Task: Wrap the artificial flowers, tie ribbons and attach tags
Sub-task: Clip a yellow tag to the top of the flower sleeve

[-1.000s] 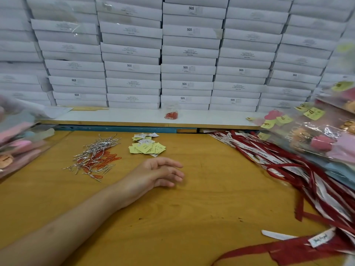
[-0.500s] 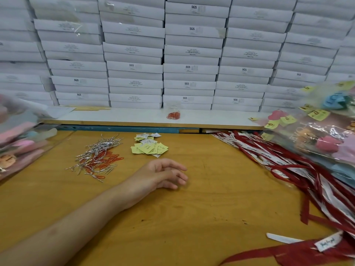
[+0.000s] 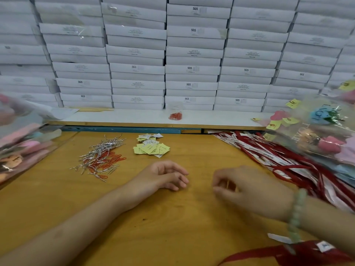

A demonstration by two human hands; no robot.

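Red with white printed strips, the ribbons [image 3: 255,150] lie in a loose sheaf just to the outer side of the right hand [image 3: 247,191]. Their long axis runs on a diagonal, from ahead of that hand back past its wrist and the green bead bracelet [image 3: 296,214]. The right hand is plainly the nearer one to them. It hovers low over the wooden surface [image 3: 172,223] and is motion-blurred, fingers curled inward; cannot tell whether anything is pinched between them. The left hand [image 3: 165,177] rests on its side on the surface, fingers loosely curled, holding nothing. Ahead of the left hand sits the heap of yellow tags [image 3: 151,147]; ahead and to its outer side is a tangle of silver twist ties [image 3: 103,148] mixed with orange paper clips [image 3: 113,158]. Wrapped flowers [image 3: 324,143] in clear film are piled beyond the ribbons, farther out from the right hand. Judgement: no bouquet lies between the hands, so the next pick is probably a reach outward by the right hand, across the ribbon sheaf.
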